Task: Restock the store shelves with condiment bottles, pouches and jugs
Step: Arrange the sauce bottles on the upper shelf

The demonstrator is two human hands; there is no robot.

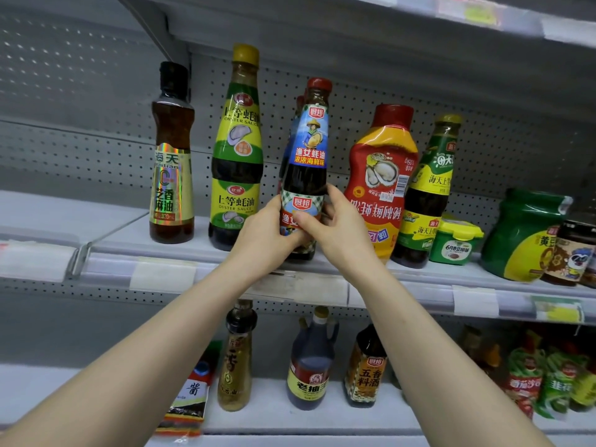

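Note:
A dark oyster-sauce bottle (308,156) with a red cap and a blue label stands near the front of the middle shelf (167,250). My left hand (267,233) grips its lower part from the left, and my right hand (338,230) grips it from the right with the thumb across the label. A second, similar red-capped bottle shows just behind it, mostly hidden. To its left stand a green-labelled oyster-sauce bottle (237,150) and a sesame-oil bottle (172,156).
Right of the held bottle are a red squeeze bottle (383,175) standing on its cap, a green-labelled dark bottle (425,195), a green tub (454,240), a green pouch (522,237) and a jar (571,253). The lower shelf (290,421) holds bottles, a jug (311,359) and pouches.

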